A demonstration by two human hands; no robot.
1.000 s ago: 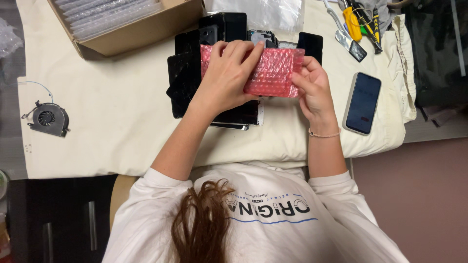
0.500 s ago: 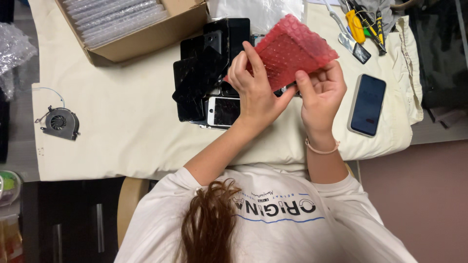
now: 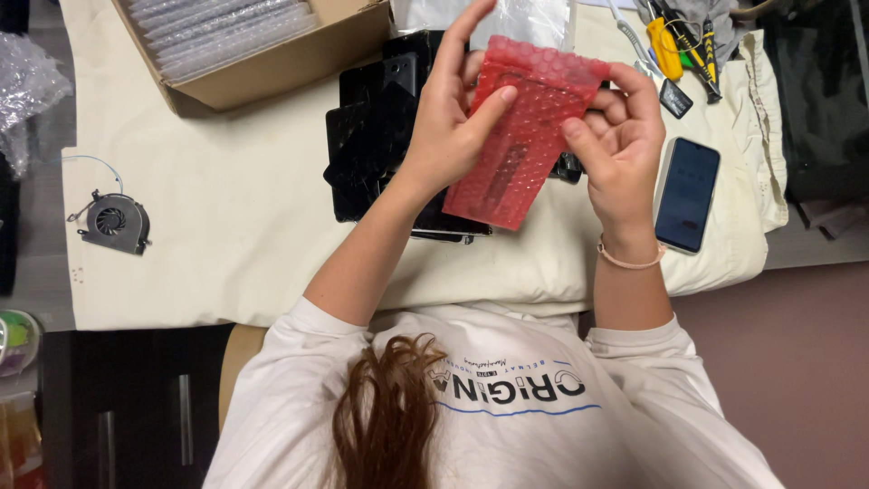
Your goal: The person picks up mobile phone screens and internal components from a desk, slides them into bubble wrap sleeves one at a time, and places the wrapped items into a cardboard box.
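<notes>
A red bubble-wrap pouch (image 3: 520,154) is held up above the table between both hands, tilted, with a dark slim object showing faintly inside it. My left hand (image 3: 450,118) grips its left edge, thumb on the front and index finger raised. On the pouch's right edge, my right hand (image 3: 620,145) pinches with thumb and fingers. Under the hands lies a pile of black phones (image 3: 376,136) on a cream cloth (image 3: 226,235).
A cardboard box (image 3: 272,68) of clear bubble pouches stands at the back left. A dark smartphone (image 3: 686,195) lies to the right, with hand tools (image 3: 677,45) behind it. A small cooling fan (image 3: 113,222) and loose bubble wrap (image 3: 27,81) lie at the left.
The red pouch was pressed flat on the phone pile; both hands have lifted it and turned it up on end, closer to the camera.
</notes>
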